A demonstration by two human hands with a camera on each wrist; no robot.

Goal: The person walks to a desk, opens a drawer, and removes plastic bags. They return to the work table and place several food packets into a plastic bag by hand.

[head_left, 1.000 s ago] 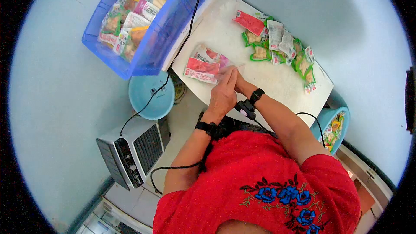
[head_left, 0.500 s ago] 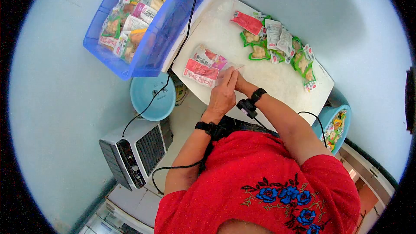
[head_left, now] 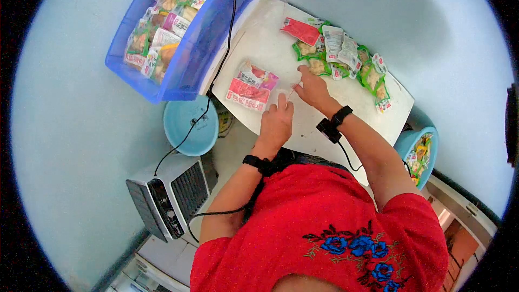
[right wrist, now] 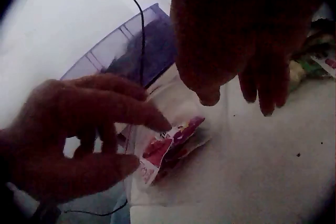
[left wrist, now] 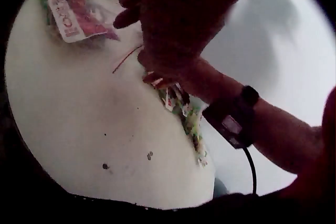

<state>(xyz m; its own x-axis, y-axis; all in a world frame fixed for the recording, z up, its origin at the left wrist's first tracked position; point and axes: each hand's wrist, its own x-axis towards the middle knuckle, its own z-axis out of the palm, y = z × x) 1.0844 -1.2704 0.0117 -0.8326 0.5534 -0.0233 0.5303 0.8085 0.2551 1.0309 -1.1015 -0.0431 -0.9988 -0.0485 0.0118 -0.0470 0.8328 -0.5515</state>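
Observation:
A clear bag with red, white and purple packets (head_left: pixel 250 87) lies flat on the white table (head_left: pixel 319 119). At its near right end is my left hand (head_left: pixel 277 125), fingers parted; in the right wrist view this hand (right wrist: pixel 79 134) has thumb and forefinger apart, with nothing between them. My right hand (head_left: pixel 314 89) is over the table between the bag and a pile of green-edged packets (head_left: pixel 318 66), its fingers loosely spread. A thin red line (left wrist: pixel 126 59) shows beside the fingers in the left wrist view; whether they touch it, I cannot tell.
A blue crate (head_left: pixel 189 70) full of packets stands at the upper left, a black cable (head_left: pixel 229 38) hanging across it. Below are a light blue basin (head_left: pixel 189 130) and a grey appliance (head_left: pixel 170 197). Another basin (head_left: pixel 428 165) with small packets is at the right.
My hands, together at the bag's end before, have separated. The right hand has moved up and right towards the green-edged packets; the left fingers have parted at the bag's end.

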